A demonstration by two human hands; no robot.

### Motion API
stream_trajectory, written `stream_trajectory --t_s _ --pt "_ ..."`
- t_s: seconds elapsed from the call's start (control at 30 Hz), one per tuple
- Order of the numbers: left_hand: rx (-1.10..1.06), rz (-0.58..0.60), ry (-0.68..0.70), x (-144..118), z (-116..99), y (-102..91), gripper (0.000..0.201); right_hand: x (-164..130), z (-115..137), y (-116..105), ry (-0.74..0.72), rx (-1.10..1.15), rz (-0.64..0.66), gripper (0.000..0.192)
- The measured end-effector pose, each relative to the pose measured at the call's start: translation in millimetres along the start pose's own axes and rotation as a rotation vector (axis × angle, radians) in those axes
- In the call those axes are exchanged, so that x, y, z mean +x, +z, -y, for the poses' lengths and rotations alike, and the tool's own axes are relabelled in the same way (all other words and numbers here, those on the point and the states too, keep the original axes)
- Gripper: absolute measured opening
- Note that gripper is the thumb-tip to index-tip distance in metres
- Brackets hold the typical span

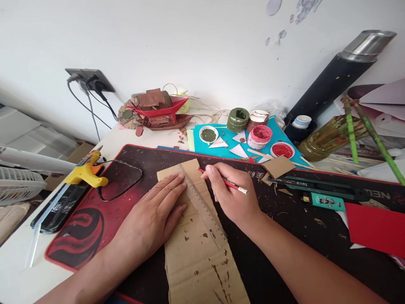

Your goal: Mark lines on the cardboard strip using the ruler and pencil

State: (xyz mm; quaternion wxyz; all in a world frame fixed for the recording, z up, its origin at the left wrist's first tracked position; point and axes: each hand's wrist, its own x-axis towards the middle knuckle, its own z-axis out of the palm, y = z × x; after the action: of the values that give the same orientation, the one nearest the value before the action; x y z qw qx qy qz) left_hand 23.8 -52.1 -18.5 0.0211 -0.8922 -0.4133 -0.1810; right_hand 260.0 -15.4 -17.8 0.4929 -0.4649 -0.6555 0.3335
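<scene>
Far left: yellow glue gun on black base; white print on base, too small to read. Desk mat has a red/black round logo at that end. Left hand flat, fingers extended close together, little finger slightly apart, pressing ruler onto cardboard strip, mid-mat. Ruler has scale marks, digits not legible. Right hand has thumb and fingers pinched on red pencil, point over the cardboard's far end, right of ruler; can't tell if it touches. Dark print on pencil's white end, unreadable. Behind, pink paint jar, label too small to read. Right: mat shows white Chinese characters, then "NEW". Teal lighter carries cartoon print, touching red card.
</scene>
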Motion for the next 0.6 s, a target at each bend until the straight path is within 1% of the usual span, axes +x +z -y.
stream_trajectory --t_s 0.17,0.6 --pt "-0.030 0.001 -0.021 -0.9 -0.1 0.8 0.043 -0.7 -0.8 0.6 0.013 -0.002 0.008 0.039" --pt "-0.030 0.018 -0.023 -1.0 0.0 0.0 0.044 -0.2 1.0 0.0 0.022 -0.014 0.009 0.041"
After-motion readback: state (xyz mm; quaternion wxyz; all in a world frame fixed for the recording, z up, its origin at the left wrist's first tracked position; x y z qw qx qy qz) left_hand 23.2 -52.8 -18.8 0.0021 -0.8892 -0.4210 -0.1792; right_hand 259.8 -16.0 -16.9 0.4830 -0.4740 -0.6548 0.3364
